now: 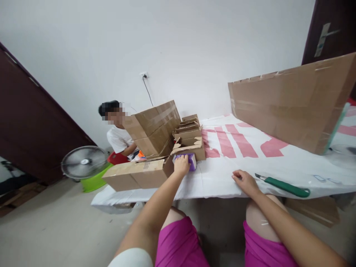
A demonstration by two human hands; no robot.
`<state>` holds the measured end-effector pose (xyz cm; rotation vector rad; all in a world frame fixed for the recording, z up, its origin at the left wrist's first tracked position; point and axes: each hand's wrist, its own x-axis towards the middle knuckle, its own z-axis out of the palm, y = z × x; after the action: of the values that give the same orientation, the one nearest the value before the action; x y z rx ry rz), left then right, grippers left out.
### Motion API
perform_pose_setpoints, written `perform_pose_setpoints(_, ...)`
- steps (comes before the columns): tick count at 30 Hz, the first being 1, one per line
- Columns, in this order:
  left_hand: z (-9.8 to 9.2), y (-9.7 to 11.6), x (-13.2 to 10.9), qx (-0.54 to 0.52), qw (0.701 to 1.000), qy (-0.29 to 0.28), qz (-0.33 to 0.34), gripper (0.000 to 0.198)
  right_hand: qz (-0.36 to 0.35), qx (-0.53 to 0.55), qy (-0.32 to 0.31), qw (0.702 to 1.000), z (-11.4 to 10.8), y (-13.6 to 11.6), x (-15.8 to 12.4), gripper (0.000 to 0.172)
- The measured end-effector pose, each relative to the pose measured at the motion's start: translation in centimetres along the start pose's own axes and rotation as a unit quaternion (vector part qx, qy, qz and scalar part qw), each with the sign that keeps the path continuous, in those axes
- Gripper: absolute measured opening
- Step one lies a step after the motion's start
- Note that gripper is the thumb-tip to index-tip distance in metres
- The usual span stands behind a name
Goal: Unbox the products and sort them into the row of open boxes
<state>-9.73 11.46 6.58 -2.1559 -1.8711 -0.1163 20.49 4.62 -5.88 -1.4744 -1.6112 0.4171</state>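
Note:
My left hand (182, 165) is closed over a small purple and white packet (192, 161) on the table, its fingers hiding part of the packet. Right behind the packet stands an open cardboard box (194, 151) with torn flaps, first in a row of small boxes. My right hand (246, 181) rests at the table's front edge, fingers loosely bent and a little apart, with nothing in it. Just to its right lies a green utility knife (287, 186) with its blade out.
A long carton (136, 174) and a tall carton (155, 128) stand at the left. A large cardboard panel (286, 105) rises at the right on the white and red table cover (222, 178). Beyond the cartons sits a person (118, 139), near a fan (85, 162).

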Motion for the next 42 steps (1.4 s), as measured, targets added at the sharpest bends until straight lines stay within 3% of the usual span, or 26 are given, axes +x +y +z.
perform_pose_setpoints(3, -2.6, -2.0, -0.7, -0.004, 1.0, -0.004, 0.029, 0.041, -0.003, 0.003, -0.004, 1.0, 0.0, 0.1, 0.0, 0.025)
perform_pose_setpoints(5, -4.4, -4.6, -1.1, 0.002, 0.999, -0.012, 0.031, 0.051, -0.003, 0.004, -0.008, 1.0, 0.0, 0.1, 0.0, 0.025)
perform_pose_setpoints(8, -6.3, -9.8, -1.8, 0.023, 0.998, -0.063, -0.002, 0.088, -0.005, 0.003, -0.015, 1.0, -0.1, 0.1, -0.1, 0.024)
perform_pose_setpoints(11, -6.1, -14.5, -2.7, 0.045, 0.991, -0.117, -0.057, 0.117, -0.005, -0.001, -0.019, 1.0, -0.2, 0.0, -0.1, 0.023)
perform_pose_setpoints(14, -4.7, -17.1, -3.6, 0.04, 0.987, -0.143, -0.059, 0.11, -0.002, -0.006, -0.02, 1.0, -0.3, -0.1, -0.2, 0.022)
perform_pose_setpoints(22, -3.6, -19.5, -5.4, -0.001, 0.991, -0.133, -0.002, 0.072, -0.004, -0.016, -0.028, 0.999, -0.4, -0.1, -0.1, 0.022)
perform_pose_setpoints(31, -1.1, -18.9, -6.2, 0.009, 0.996, -0.091, -0.018, 0.069, -0.011, -0.016, -0.032, 0.999, -0.4, -0.3, -0.2, 0.023)
perform_pose_setpoints(35, -1.7, -18.8, -7.0, 0.005, 0.997, -0.073, -0.003, 0.058, -0.012, -0.014, -0.033, 0.999, -0.6, -0.5, -0.3, 0.023)
perform_pose_setpoints(42, -2.9, -19.3, -10.5, -0.018, 0.999, -0.043, 0.015, 0.049, -0.01, -0.009, -0.036, 0.999, -0.7, -0.5, -0.4, 0.023)
